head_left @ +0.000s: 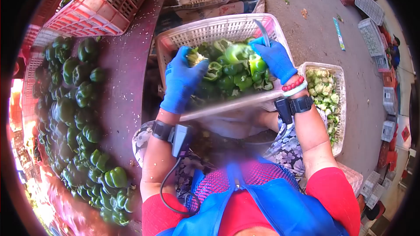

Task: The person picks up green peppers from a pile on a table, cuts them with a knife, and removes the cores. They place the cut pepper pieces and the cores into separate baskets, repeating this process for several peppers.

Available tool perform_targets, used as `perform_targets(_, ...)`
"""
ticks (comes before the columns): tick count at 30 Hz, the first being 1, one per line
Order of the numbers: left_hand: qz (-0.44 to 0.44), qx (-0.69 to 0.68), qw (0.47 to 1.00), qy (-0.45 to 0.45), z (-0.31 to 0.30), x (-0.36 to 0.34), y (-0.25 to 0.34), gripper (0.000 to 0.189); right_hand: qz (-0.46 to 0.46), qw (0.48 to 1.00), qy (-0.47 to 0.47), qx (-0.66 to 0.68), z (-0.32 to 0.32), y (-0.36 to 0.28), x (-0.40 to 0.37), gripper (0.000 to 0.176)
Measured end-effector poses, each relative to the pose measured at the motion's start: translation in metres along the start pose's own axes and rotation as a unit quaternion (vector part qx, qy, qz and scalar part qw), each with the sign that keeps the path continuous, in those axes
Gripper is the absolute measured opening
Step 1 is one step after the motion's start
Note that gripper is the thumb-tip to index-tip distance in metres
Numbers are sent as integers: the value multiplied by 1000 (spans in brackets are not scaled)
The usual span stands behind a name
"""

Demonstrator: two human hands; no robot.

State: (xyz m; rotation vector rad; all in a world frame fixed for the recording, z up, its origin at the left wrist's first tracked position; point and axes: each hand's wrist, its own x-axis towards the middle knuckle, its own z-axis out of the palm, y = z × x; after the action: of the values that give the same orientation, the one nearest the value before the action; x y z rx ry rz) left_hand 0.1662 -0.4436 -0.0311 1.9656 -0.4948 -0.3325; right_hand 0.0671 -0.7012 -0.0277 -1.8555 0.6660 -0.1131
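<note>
My left hand (183, 76), in a blue glove, pinches a pale, seedy pepper core (197, 57) over the left side of a white crate (168, 39). My right hand (275, 57), also gloved in blue, grips a knife (263, 31) whose curved blade points up and away. A bright green pepper (239, 53), blurred by motion, is at the fingers of the same hand, which hide part of it. Below both hands, cut green peppers (234, 71) fill the crate, several of them hollow.
Whole green peppers (83, 91) lie heaped on a dark red table (124, 70) at my left, with a red crate (105, 0) at its far end. To my right stands a crate (342, 105) of pale pepper cores (321, 87). More crates line the far right.
</note>
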Motion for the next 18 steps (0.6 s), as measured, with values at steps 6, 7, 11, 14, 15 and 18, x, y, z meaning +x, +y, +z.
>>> perform_targets(6, -109, -324, 927, -156, 5, 3, -1, 31, -140, 975, 28, -169, 15, -15, -10, 37)
perform_targets(7, -116, -327, 921, -175, 7, -1, 9, 33, -86, 993, -63, -47, 25, -32, -20, 39)
perform_targets(11, -40, -179, 955, -231, 17, -5, 4, 35, -144, 972, -173, 65, 59, -16, -24, 44)
perform_targets(14, 48, -68, 978, -194, 17, -15, 3, 37, -181, 969, -157, 58, 69, -11, -21, 44)
perform_targets(15, 36, -39, 980, -194, 15, -13, 5, 36, -161, 972, -166, 47, 67, -10, -21, 44)
perform_targets(18, 10, 5, 980, -197, 12, -12, 7, 34, -89, 975, -195, 48, 60, -28, -33, 41)
